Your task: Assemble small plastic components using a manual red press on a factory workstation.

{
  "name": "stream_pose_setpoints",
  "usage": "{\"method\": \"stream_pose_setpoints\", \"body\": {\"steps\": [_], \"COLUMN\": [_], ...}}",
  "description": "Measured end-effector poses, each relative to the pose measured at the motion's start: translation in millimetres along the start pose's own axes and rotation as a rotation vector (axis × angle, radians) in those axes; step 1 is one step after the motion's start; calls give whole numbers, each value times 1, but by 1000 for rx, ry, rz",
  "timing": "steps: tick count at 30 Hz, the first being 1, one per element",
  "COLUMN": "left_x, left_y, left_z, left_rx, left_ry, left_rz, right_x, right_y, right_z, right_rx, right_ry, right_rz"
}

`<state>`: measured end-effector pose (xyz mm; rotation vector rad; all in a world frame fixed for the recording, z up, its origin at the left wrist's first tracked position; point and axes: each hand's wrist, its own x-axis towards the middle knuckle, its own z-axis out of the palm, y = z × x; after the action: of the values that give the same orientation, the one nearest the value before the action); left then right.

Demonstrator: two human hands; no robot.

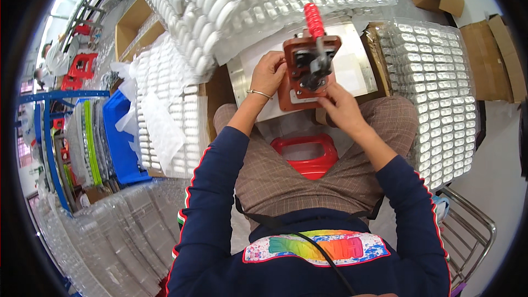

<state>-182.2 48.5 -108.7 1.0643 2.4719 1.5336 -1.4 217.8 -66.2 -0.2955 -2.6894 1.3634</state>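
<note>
Head view: the press (pixel 306 71) stands between both grips, left hand (pixel 268 73) clasping its side, right hand (pixel 342 107) pinching its lower corner, red handle (pixel 314 20) pointing away.

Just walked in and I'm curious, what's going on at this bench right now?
A seated person has both hands on a small reddish-brown hand press with a red-gripped lever. The left hand steadies its left side; the right hand is at its lower right corner. Stacked clear blister trays of small white parts surround them.
</note>
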Motion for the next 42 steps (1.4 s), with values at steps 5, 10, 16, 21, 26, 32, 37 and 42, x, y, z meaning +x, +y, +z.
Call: {"method": "stream_pose_setpoints", "body": {"steps": [5, 10, 16, 21, 26, 32, 37, 42], "left_x": [49, 73, 70, 50, 45, 5, -19, -33], "left_y": [-3, -9, -21, -27, -94, -118, -132, -146], "left_z": [12, 38, 48, 19, 15, -4, -13, -36], "left_rx": [184, 19, -889, -1020, -908, -593, -305, 19], "left_ry": [-234, -329, -441, -380, -320, -306, -267, -197], "left_rz": [297, 282, -304, -566, -613, -305, -69, 148], "right_x": [1, 7, 8, -19, -80, -132, -134, -106], "right_y": [-13, -2, 10, 49, 134, 227, 244, 233], "right_z": [0, -1, -43, -136, -246, -381, -443, -447], "right_rx": [-71, -128, -76, -59, -8, -220, -789, -1034], "right_ry": [19, 13, -63, 66, 504, 768, 699, 444], "right_rz": [-36, -103, -205, 12, 271, 470, 457, 590]}}
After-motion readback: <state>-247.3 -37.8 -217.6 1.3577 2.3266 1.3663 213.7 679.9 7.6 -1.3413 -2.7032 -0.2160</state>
